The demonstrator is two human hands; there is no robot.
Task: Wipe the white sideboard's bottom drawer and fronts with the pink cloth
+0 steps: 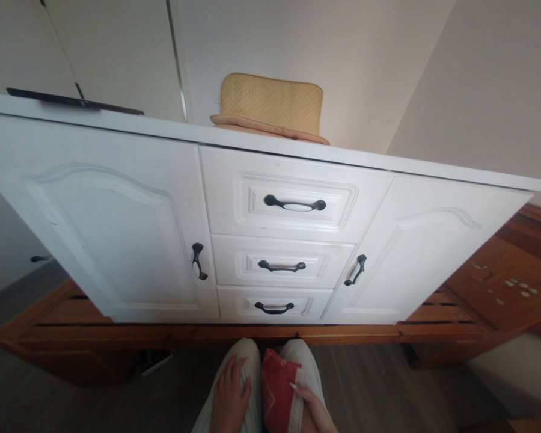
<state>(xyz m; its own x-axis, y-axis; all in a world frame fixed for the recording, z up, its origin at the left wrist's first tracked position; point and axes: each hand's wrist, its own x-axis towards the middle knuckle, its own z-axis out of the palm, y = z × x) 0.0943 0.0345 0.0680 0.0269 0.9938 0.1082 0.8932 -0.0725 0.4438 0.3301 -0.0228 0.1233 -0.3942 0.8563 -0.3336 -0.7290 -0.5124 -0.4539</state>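
Down at the near edge, a red cloth [277, 394] with a pale band lies bunched on the person's right thigh, soft and crumpled. The right hand [313, 409] grips it from the right, fingers curled over its edge. The left hand [229, 394] rests flat and loosely spread on the left thigh, holding nothing. So far the cloth is only in hand; it touches no surface. Farther off stands a white cabinet [117, 198] with arched panel doors, glossy and smooth. All three drawers and both doors are shut; the top drawer handle [295, 204] is dark metal with a white insert. A yellow quilted cushion [273, 108] leans on top. The cabinet sits on a reddish wooden platform [500, 282].
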